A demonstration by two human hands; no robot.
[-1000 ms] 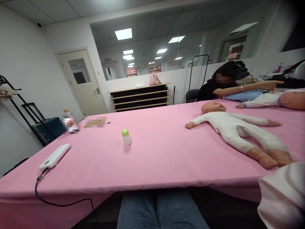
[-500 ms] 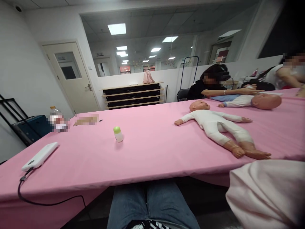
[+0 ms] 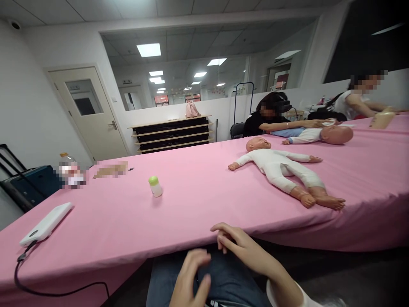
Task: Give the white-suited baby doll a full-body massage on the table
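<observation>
Head view: 2 dolls (image 3: 281, 170), 1 bottle (image 3: 155, 186), 2 empty hands (image 3: 239, 245).

No legible text anywhere; bottle (image 3: 67, 170) label and object beside it blurred out.

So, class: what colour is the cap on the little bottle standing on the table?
Green, on the little bottle; the head view shows it.

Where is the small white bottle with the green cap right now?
The small white bottle with the green cap stands upright on the pink tablecloth, left of centre, between the white power bank and the baby doll.
</observation>
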